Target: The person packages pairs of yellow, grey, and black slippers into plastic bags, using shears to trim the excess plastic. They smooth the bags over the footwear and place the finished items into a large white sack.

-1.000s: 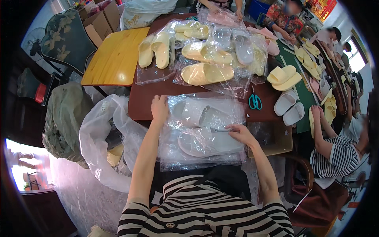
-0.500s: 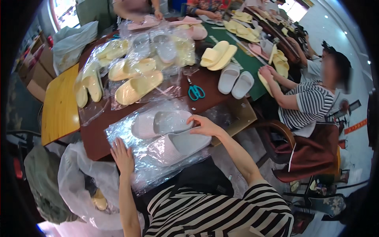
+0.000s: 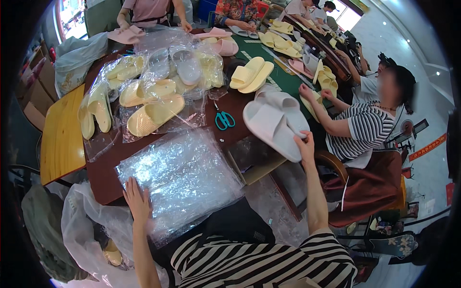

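Note:
My right hand is raised at the right of the table, fingers closed on the heel end of a pale grey slipper. More pale grey footwear shows right behind it, partly hidden; I cannot tell whether it is in the same grip or on the table. My left hand lies with its fingers extended on the left edge of a stack of clear plastic bags at the table's near edge. The bags look flat, with nothing on top of them.
Yellow slippers in clear bags, teal-handled scissors and an unbagged yellow pair lie beyond. An open cardboard box is below the table's right edge. A co-worker sits at the right. A white sack stands at the left.
The two pale grey slippers that lay on the bags are gone from there. My right hand has moved right and up, with a slipper in it. My left hand stays at the bags.

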A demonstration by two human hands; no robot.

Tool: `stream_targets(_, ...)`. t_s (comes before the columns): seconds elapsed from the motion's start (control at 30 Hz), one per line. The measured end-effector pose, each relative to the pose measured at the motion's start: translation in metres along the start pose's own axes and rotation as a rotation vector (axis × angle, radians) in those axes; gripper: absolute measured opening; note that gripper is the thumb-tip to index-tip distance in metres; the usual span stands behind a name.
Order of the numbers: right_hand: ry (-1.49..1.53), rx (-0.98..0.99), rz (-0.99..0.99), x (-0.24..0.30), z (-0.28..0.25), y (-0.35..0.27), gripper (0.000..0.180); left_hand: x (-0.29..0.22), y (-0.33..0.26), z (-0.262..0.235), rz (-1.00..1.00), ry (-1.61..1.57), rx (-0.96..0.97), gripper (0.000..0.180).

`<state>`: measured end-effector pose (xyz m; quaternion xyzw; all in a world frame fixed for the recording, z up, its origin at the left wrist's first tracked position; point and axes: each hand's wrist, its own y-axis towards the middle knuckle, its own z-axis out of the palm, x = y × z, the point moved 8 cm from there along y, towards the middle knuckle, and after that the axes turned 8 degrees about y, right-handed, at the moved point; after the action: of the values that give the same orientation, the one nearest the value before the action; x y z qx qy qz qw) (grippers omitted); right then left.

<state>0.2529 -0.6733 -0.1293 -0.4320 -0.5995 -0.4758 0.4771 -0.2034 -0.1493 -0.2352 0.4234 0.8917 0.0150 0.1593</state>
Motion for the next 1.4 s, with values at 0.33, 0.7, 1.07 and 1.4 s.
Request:
stream_targets(0.33,-0.307,-0.793,-0.325,-0.006,0.033,0.116,0.046,0.003,0.011,0.002,0.028,-0.108,0.083,0.064)
stream_targets(0.7,0.094,-0.048,0.059,-0.090,0.128,0.176,0.056,0.010,0.014,0.013,0.033,-0.136,0.088,0.074)
stream_targets(1.07,-0.266,0.644,-0.218,0.026,0.260,-0.016,0.026,0.016,-0.004,-0.012,0.021,-0.200,0.138,0.078)
stream_targets(1.4,-0.132,0.812,-0.318,0.071,0.419,-0.052,0.031,-0.025,-0.001,-0.021,0.060,-0.039,0.088,0.070)
